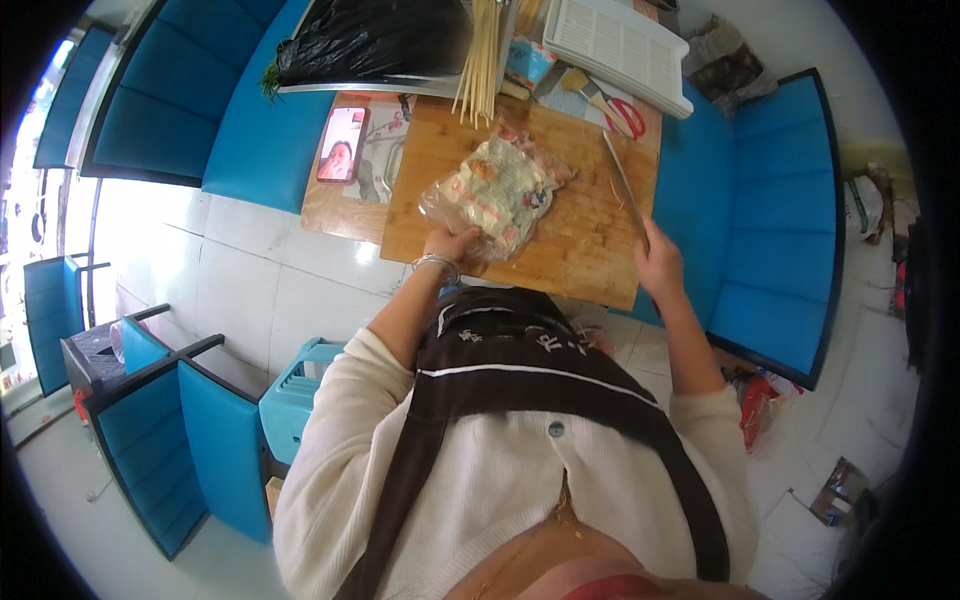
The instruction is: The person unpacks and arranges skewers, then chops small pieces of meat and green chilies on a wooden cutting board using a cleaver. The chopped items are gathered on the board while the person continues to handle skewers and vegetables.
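Observation:
A printed clear plastic bag with pale contents [499, 191] lies on a wooden cutting board [585, 255]. At the bag's near left corner, my left hand [452, 246] grips the plastic, with bracelets on the wrist. My right hand [660, 262] holds a knife [626, 180] by its handle over the board's right side, its blade pointing away from me and apart from the bag. Small light scraps are on the board near the blade. A bundle of wooden sticks [478, 67] reaches over the board's far edge.
A phone [342, 145] showing a person lies on the table [322, 214] left of the board. Black plastic [375, 41] covers a metal-edged tray. Beyond the board are red-handled scissors [628, 120], a brush [589, 88] and white plastic trays [619, 45]. Blue benches [776, 225] flank the table.

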Demonstrator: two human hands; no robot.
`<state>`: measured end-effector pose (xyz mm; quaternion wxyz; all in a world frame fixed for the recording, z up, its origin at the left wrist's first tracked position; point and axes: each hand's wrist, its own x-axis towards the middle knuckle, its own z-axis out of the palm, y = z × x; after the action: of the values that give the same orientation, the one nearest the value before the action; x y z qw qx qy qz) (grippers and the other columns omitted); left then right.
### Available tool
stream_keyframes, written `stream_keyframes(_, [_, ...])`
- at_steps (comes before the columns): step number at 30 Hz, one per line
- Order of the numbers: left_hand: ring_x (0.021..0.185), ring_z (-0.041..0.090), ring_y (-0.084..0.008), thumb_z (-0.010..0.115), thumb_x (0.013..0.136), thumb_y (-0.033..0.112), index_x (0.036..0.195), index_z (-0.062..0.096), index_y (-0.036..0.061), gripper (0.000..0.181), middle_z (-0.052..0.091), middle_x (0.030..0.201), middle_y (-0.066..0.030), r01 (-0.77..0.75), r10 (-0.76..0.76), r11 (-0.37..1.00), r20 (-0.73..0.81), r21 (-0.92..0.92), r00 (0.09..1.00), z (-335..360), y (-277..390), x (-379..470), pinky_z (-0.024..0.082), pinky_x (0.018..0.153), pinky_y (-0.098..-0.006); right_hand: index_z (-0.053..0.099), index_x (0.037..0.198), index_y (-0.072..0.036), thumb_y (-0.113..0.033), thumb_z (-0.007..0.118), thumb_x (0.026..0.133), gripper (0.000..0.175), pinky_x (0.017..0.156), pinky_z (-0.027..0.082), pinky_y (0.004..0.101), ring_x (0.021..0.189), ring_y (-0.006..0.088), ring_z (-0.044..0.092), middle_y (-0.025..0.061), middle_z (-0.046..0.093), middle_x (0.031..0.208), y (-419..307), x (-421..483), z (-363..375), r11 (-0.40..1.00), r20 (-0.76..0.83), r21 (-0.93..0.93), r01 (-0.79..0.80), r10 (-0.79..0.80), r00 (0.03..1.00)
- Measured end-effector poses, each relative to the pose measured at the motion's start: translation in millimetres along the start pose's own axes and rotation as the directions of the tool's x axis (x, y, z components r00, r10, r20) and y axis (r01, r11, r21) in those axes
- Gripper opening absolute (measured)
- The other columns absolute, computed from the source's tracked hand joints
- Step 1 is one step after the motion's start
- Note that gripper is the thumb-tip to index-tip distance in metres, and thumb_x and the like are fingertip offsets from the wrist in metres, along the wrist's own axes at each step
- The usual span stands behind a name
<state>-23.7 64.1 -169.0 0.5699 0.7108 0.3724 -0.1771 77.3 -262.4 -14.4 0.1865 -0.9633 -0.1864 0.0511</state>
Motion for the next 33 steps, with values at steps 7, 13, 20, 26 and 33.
stream_keyframes(7, [0.063,0.055,-0.0134,0.057,0.086,0.024,0.085,0.058,0.0034,0.021,0.059,0.074,-0.0035,-0.093,0.118,0.879,0.025,-0.467,0.993,5.5,5.3,-23.0,0.046,0.058,-0.0273,0.045,0.126,-0.016,-0.002,0.049,0.08,0.048,0.067,0.049,0.0386,0.086,0.0297,0.058,0.0135,0.046,0.125,43.3,73.3,86.3,0.909,-0.041,-0.411,0.063,-0.088,0.995])
stream_keyframes(13, [0.075,0.055,-0.012,0.05,0.09,0.017,0.09,0.055,0.0059,0.012,0.058,0.081,-0.0018,-0.224,0.423,0.519,0.02,-0.825,0.906,7.7,12.9,-34.1,0.046,0.066,-0.026,0.046,0.124,-0.015,-0.002,0.05,0.078,0.048,0.073,0.048,0.0392,0.096,0.0342,0.053,0.0152,0.045,0.125,28.2,83.8,99.5,0.911,-0.014,-0.398,0.106,-0.122,0.992])
stream_keyframes(20, [0.077,0.054,-0.0104,0.047,0.092,0.016,0.092,0.055,0.0025,0.016,0.058,0.085,-0.0027,-0.254,0.41,0.703,0.087,-0.664,0.908,11.5,51.4,-54.7,0.046,0.071,-0.0241,0.056,0.106,-0.004,-0.027,0.062,0.075,0.039,0.082,0.043,0.0384,0.099,0.0311,0.051,0.0117,0.054,0.112,-80.7,73.8,44.5,0.837,-0.094,0.17,0.521,-0.512,0.854])
stream_keyframes(26, [0.071,0.05,-0.0091,0.048,0.091,0.018,0.089,0.055,0.0026,0.017,0.054,0.076,0.0017,-0.475,0.528,0.7,-0.061,-0.533,0.847,22.2,89.9,-77.8,0.042,0.064,-0.0234,0.059,0.092,-0.003,-0.015,0.057,0.066,0.029,0.068,0.046,0.0372,0.077,0.0232,0.056,0.0075,0.059,0.083,-145.1,66.0,33.0,0.786,-0.019,-0.115,0.607,-0.613,0.79])
stream_keyframes(33, [0.067,0.054,-0.0186,0.048,0.085,0.016,0.086,0.057,0.0,0.018,0.057,0.071,-0.01,-0.591,0.583,0.801,-0.103,-0.092,0.806,11.3,109.2,-99.8,0.043,0.062,-0.0303,0.055,0.07,-0.007,-0.011,0.054,0.069,0.005,0.055,0.048,0.0338,0.069,0.0232,0.058,0.0077,0.057,0.069,-144.7,89.7,21.0,0.78,-0.016,-0.208,0.591,-0.606,0.795])
